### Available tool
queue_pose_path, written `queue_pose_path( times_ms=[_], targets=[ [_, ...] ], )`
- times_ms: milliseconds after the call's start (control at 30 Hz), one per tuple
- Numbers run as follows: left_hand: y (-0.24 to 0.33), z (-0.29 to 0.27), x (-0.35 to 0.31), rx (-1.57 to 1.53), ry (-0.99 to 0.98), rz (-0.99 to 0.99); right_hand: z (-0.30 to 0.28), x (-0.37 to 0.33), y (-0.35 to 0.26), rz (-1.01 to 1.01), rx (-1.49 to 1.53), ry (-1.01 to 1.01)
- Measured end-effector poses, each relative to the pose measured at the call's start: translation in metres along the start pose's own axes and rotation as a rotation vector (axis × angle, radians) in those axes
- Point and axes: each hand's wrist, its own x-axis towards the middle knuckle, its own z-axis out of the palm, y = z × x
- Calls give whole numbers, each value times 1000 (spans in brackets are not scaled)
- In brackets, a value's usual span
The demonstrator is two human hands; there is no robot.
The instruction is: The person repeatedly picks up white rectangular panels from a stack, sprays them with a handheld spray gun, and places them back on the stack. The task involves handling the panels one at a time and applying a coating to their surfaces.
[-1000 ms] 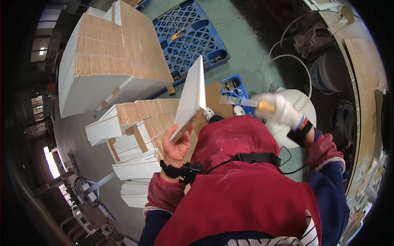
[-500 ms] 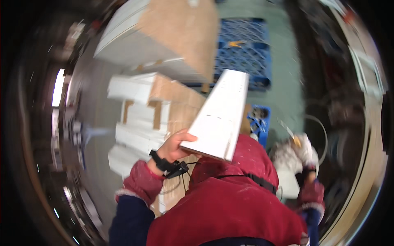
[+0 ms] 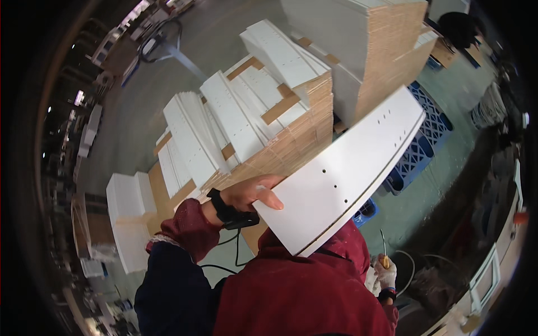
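Grasping a white drilled board (image 3: 347, 168) by its near end with the left hand (image 3: 246, 193) — closed over its edge; holding it slanted toward the far right, beside stacked boards (image 3: 230, 112). Clasping a yellow-handled tool (image 3: 384, 261) at near right — in the curled, gloved right hand (image 3: 386, 275).

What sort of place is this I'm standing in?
Most likely a workshop or factory floor where board parts are handled. The stacks of white boards, the blue plastic pallet beyond and the white panel with small holes in the left hand suggest it.
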Motion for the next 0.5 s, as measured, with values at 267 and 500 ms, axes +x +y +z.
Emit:
queue_pose_path(
  times_ms=[267,500],
  targets=[
    [-66,-7,-63,-298,587,356,19,50,-70,-9,-138,-175],
    [-110,-71,-76,-427,1090,519,22,66,-85,-49,-227,-251]
  ],
)
